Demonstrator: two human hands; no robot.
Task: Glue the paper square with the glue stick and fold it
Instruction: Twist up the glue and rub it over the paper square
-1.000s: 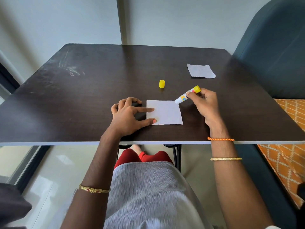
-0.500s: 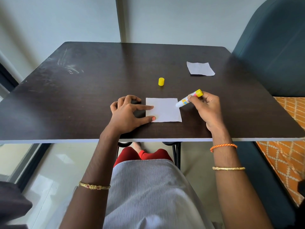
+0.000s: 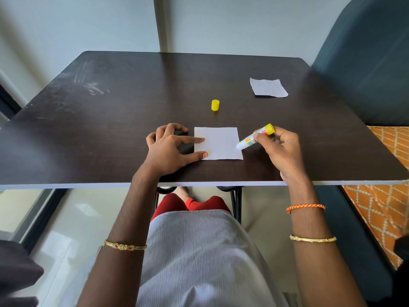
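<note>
A white paper square [image 3: 220, 144] lies flat near the front edge of the dark table [image 3: 110, 134]. My left hand [image 3: 170, 149] presses its left edge with the straight index finger and thumb. My right hand [image 3: 280, 149] grips an uncapped glue stick [image 3: 254, 137] with a white body and yellow end. The stick slants down to the left, its tip on the paper's right edge. The yellow cap [image 3: 215, 105] stands on the table beyond the paper.
A second, slightly creased paper square [image 3: 268, 87] lies at the table's back right. A dark blue seat back [image 3: 365, 63] rises to the right of the table, with an orange patterned cushion [image 3: 387, 173] beside it. The wall stands right behind the table.
The glue stick's tip has slid down the paper's right edge, from near the top right corner toward the lower part. My left hand has kept its place on the paper.
</note>
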